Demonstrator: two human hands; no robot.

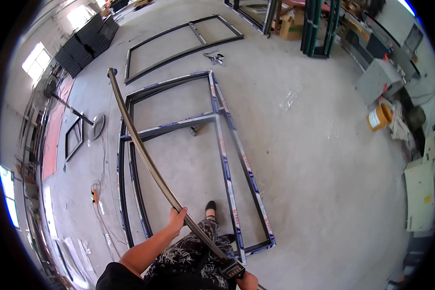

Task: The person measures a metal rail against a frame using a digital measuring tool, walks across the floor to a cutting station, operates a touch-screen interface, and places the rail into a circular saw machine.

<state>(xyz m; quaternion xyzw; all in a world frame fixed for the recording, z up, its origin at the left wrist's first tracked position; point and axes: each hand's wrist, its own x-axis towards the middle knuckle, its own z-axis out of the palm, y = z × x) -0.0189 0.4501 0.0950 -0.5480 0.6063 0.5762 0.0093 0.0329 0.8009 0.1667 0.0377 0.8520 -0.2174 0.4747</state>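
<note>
Though long, bar (144, 154) in hands (178, 218).

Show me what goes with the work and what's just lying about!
Goes with the work, it seems:
- long bar, gripped by the left hand, right hand near its lower end
- taped frames around the feet

Apparently just about:
- orange bucket
- floor fan
- clear plastic scrap

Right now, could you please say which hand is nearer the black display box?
The right hand, beside the display box; the left hand grips the bar farther away.
</note>
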